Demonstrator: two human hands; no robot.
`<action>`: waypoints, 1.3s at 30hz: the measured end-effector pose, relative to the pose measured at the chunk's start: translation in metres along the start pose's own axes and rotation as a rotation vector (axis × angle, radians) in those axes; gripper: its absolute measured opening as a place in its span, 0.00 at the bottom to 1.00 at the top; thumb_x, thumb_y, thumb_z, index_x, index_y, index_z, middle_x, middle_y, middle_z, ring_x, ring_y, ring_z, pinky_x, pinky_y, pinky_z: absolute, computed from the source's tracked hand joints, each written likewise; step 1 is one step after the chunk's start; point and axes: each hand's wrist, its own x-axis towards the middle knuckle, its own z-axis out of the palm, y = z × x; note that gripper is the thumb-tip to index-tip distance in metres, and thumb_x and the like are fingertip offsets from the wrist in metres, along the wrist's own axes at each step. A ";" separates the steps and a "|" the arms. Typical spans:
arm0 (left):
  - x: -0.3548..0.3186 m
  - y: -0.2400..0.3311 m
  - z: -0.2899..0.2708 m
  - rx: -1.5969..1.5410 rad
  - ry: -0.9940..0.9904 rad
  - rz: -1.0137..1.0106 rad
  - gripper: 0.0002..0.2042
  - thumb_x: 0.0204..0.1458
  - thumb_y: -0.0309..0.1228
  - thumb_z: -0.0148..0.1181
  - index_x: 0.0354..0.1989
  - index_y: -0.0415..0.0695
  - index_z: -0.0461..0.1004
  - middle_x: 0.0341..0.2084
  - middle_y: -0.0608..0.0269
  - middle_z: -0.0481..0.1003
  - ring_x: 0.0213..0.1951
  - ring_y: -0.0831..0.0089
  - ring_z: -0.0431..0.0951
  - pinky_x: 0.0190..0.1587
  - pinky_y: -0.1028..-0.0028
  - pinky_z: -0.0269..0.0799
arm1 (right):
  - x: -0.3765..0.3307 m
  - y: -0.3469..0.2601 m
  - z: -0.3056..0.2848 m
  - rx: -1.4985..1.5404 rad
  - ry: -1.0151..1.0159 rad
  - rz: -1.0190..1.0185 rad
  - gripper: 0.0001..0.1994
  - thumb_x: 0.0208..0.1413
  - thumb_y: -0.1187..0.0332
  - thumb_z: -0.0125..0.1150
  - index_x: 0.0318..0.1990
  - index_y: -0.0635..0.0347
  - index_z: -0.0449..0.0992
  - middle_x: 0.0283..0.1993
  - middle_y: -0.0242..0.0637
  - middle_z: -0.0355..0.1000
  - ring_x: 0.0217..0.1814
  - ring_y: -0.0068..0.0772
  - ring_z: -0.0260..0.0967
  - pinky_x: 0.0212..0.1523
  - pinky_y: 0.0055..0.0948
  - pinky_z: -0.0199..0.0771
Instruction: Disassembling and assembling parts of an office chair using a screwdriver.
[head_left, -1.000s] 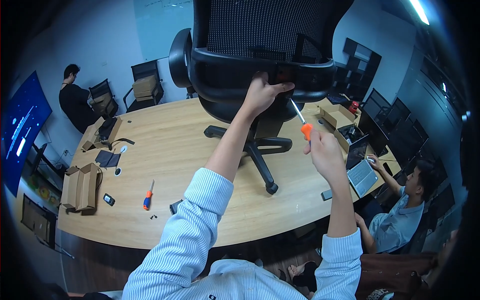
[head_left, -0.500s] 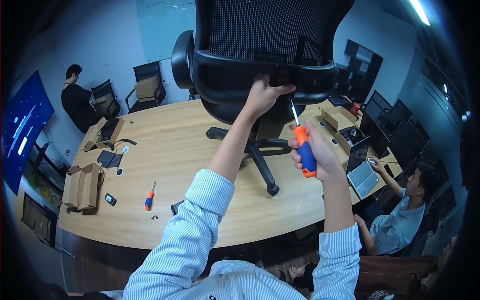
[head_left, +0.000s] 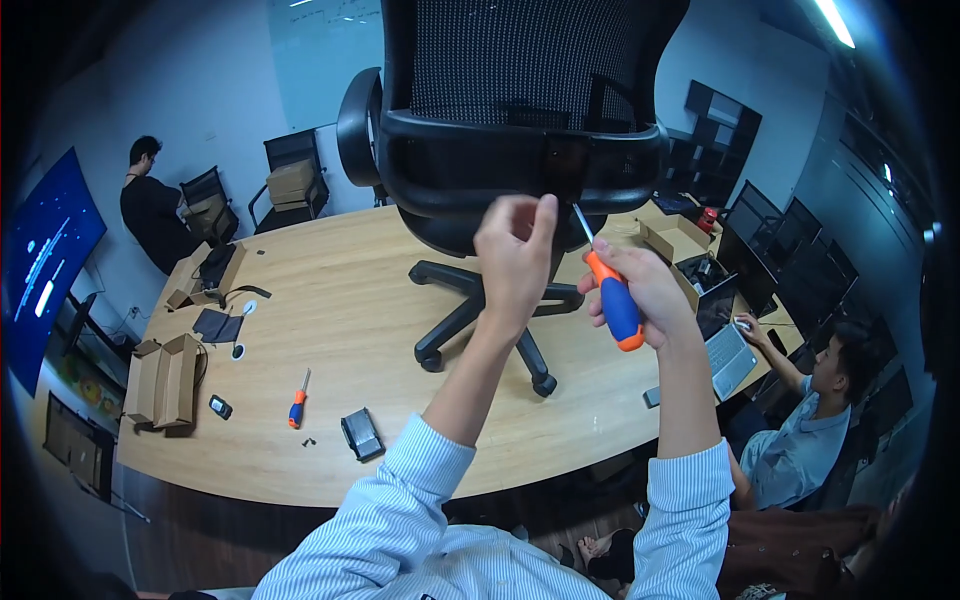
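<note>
On the wooden table [head_left: 330, 300] sit brown cartons [head_left: 165, 380]; right hand [head_left: 640, 290] clasps a screwdriver [head_left: 610, 295].

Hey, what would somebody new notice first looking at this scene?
A black mesh office chair standing on top of the big wooden table, dead centre. Right before it, the right hand grips an orange-and-blue screwdriver, tip up at the chair's back, beside the raised left hand. A smaller screwdriver lies lower left.
</note>
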 end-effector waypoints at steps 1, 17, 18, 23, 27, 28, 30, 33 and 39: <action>-0.001 0.001 0.004 -0.215 -0.192 -0.275 0.17 0.54 0.38 0.65 0.35 0.32 0.74 0.25 0.61 0.76 0.22 0.75 0.75 0.27 0.75 0.73 | -0.001 -0.003 0.000 -0.041 0.020 0.009 0.20 0.60 0.55 0.59 0.42 0.66 0.67 0.27 0.42 0.73 0.17 0.27 0.71 0.17 0.23 0.75; -0.004 -0.014 0.038 -0.882 -0.479 -0.590 0.17 0.62 0.36 0.52 0.50 0.33 0.69 0.36 0.55 0.78 0.42 0.66 0.80 0.34 0.77 0.73 | -0.064 0.041 0.006 -0.228 0.430 -0.381 0.17 0.64 0.65 0.54 0.55 0.67 0.67 0.41 0.44 0.72 0.28 0.24 0.72 0.24 0.21 0.73; -0.004 -0.014 0.038 -0.919 -0.505 -0.547 0.17 0.62 0.36 0.52 0.50 0.33 0.69 0.36 0.55 0.78 0.42 0.66 0.80 0.34 0.77 0.73 | -0.062 0.044 0.007 -0.244 0.461 -0.361 0.17 0.64 0.65 0.54 0.55 0.67 0.67 0.41 0.44 0.72 0.28 0.24 0.72 0.24 0.21 0.73; 0.005 -0.018 0.038 -1.114 -0.210 -0.779 0.15 0.58 0.37 0.59 0.44 0.35 0.73 0.41 0.50 0.77 0.45 0.62 0.80 0.40 0.77 0.83 | -0.049 0.046 0.009 -0.874 0.713 -0.952 0.18 0.46 0.88 0.57 0.43 0.58 0.76 0.47 0.43 0.66 0.47 0.35 0.70 0.37 0.30 0.74; 0.011 -0.024 0.044 -1.227 -0.119 -0.909 0.14 0.56 0.32 0.62 0.42 0.31 0.71 0.43 0.45 0.75 0.45 0.58 0.79 0.39 0.77 0.84 | -0.042 0.056 0.017 -1.028 0.672 -1.153 0.17 0.44 0.90 0.57 0.41 0.59 0.75 0.48 0.44 0.65 0.48 0.43 0.68 0.44 0.37 0.73; 0.012 -0.026 0.044 -1.229 -0.120 -0.880 0.14 0.56 0.32 0.62 0.42 0.31 0.71 0.43 0.45 0.75 0.45 0.58 0.79 0.39 0.77 0.84 | -0.042 0.059 0.019 -1.025 0.666 -1.155 0.17 0.44 0.90 0.57 0.41 0.59 0.75 0.48 0.44 0.65 0.48 0.43 0.68 0.44 0.37 0.73; 0.012 -0.027 0.045 -1.236 -0.100 -0.886 0.13 0.57 0.29 0.60 0.42 0.31 0.71 0.43 0.43 0.74 0.45 0.55 0.79 0.41 0.75 0.84 | -0.042 0.064 0.019 -0.886 0.650 -1.043 0.14 0.51 0.84 0.59 0.46 0.62 0.71 0.50 0.45 0.64 0.50 0.45 0.67 0.46 0.39 0.72; 0.011 -0.024 0.046 -1.282 -0.066 -0.878 0.12 0.57 0.27 0.59 0.42 0.30 0.71 0.43 0.41 0.74 0.46 0.53 0.79 0.43 0.74 0.84 | -0.037 0.060 0.011 -0.967 0.783 -1.112 0.15 0.58 0.75 0.59 0.51 0.65 0.67 0.51 0.47 0.64 0.51 0.45 0.67 0.46 0.36 0.72; 0.008 -0.019 0.048 -1.220 -0.034 -0.801 0.09 0.57 0.25 0.59 0.39 0.29 0.71 0.39 0.42 0.76 0.44 0.54 0.80 0.45 0.74 0.83 | -0.040 0.044 0.005 -0.679 0.769 -0.520 0.15 0.62 0.63 0.57 0.48 0.65 0.68 0.47 0.50 0.68 0.49 0.45 0.71 0.42 0.36 0.72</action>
